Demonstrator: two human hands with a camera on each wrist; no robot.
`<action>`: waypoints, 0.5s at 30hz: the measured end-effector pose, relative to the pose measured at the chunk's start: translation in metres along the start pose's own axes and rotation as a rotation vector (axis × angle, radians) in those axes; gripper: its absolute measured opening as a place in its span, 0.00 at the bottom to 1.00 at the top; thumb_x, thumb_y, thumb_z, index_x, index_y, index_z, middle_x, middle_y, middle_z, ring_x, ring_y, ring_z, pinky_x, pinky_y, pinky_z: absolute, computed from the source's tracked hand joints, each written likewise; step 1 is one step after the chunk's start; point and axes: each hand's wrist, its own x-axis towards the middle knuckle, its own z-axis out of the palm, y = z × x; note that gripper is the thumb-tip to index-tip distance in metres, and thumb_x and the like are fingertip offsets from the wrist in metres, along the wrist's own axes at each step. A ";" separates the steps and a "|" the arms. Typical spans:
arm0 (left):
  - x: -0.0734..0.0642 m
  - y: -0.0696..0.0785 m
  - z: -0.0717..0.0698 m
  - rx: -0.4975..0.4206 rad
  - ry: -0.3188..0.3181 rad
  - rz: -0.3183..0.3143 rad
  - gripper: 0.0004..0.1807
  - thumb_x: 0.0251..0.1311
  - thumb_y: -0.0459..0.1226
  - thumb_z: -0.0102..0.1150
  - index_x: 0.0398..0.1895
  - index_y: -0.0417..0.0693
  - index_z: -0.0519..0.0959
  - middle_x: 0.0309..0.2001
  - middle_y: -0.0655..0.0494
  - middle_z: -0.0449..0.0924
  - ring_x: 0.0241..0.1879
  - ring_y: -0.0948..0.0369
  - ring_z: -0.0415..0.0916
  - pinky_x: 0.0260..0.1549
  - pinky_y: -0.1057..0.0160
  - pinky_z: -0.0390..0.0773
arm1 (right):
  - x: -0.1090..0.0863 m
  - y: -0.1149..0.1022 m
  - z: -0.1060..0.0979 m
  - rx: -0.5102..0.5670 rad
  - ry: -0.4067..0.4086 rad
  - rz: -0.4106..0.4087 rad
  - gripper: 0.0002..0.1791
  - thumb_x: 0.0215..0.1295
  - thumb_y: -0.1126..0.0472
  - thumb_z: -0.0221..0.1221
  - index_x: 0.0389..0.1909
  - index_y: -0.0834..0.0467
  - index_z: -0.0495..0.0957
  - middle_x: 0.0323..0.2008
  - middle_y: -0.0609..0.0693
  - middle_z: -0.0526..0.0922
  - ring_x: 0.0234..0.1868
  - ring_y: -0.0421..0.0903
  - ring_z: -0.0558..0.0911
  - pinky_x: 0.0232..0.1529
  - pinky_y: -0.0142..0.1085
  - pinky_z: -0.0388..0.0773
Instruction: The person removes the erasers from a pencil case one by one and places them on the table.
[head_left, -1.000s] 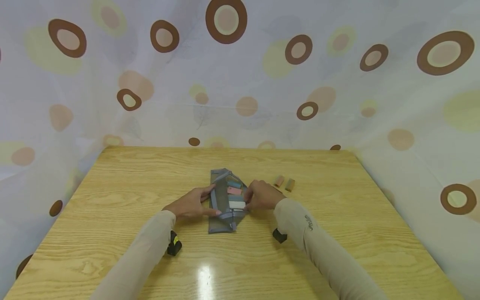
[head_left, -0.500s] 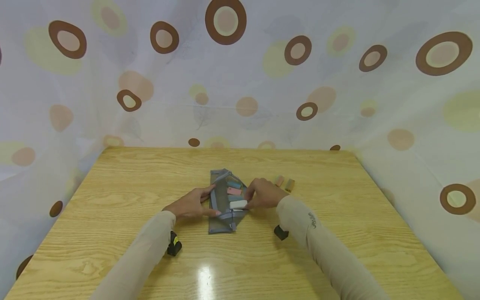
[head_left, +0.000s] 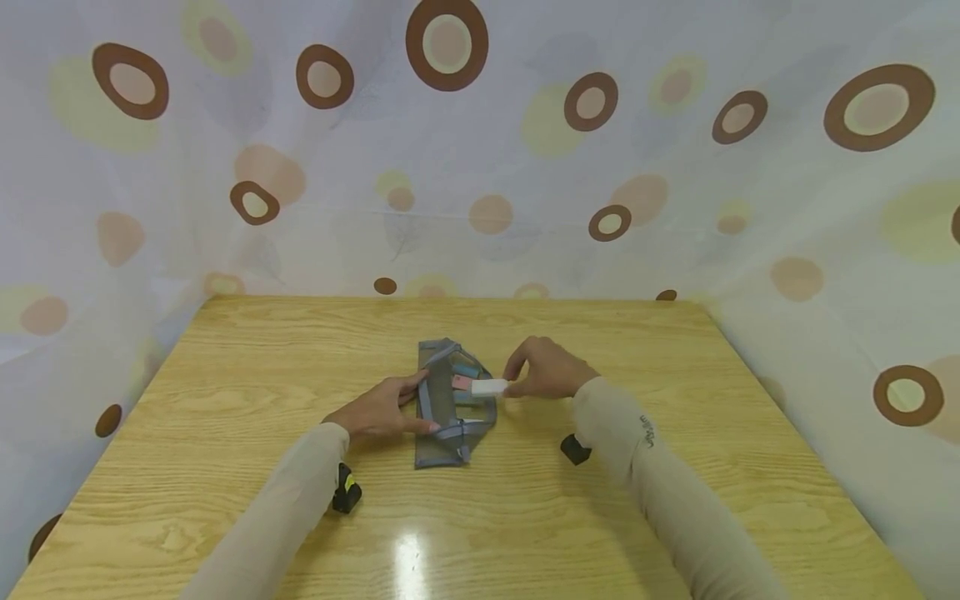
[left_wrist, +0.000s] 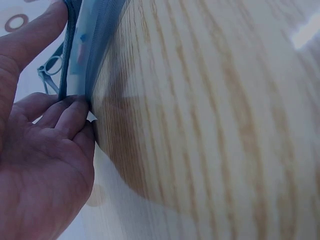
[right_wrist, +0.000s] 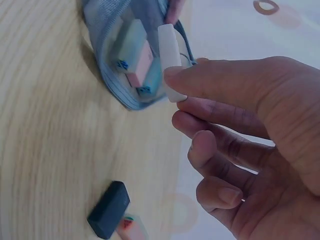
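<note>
A grey-blue mesh zip pouch (head_left: 437, 450) lies on the table with its mouth spread toward the right. My left hand (head_left: 382, 407) holds its left side, thumb at the zip and fingers bent against the edge in the left wrist view. Between thumb and index finger my right hand (head_left: 553, 368) pinches a white eraser (right_wrist: 169, 47), raised over the pouch mouth; its other fingers are loosely curled. Inside the pouch, the right wrist view shows a pale green eraser (right_wrist: 131, 45), a pink eraser (right_wrist: 141, 65) and a blue eraser (right_wrist: 151, 80).
In the right wrist view a black block (right_wrist: 109, 210) and a pinkish block with a red print (right_wrist: 132, 229) lie on the wooden table (head_left: 300, 333). My right hand hides them in the head view. A sheet with ring patterns (head_left: 450, 250) surrounds the table's back and sides.
My right hand has drawn the white eraser up and out of the pouch, moving away and slightly right. My left hand stays at the pouch.
</note>
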 end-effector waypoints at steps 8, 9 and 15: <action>-0.001 0.001 0.000 -0.007 -0.001 -0.004 0.56 0.62 0.41 0.72 0.80 0.35 0.42 0.80 0.39 0.40 0.78 0.43 0.46 0.74 0.49 0.58 | -0.011 0.018 -0.019 0.017 0.092 0.028 0.07 0.61 0.58 0.72 0.36 0.57 0.89 0.46 0.54 0.87 0.54 0.58 0.81 0.53 0.52 0.82; -0.001 0.001 0.000 -0.010 -0.002 -0.006 0.56 0.62 0.41 0.72 0.80 0.35 0.42 0.80 0.39 0.39 0.78 0.43 0.46 0.74 0.49 0.58 | -0.013 0.020 -0.021 0.014 0.102 0.031 0.07 0.61 0.58 0.72 0.36 0.58 0.89 0.47 0.55 0.87 0.54 0.58 0.81 0.52 0.52 0.82; -0.002 0.003 0.000 -0.012 -0.002 -0.017 0.56 0.62 0.41 0.72 0.81 0.36 0.42 0.80 0.40 0.39 0.78 0.43 0.46 0.73 0.49 0.59 | -0.025 0.035 -0.032 0.060 0.136 0.102 0.10 0.62 0.59 0.71 0.39 0.61 0.89 0.46 0.58 0.86 0.39 0.54 0.85 0.48 0.50 0.83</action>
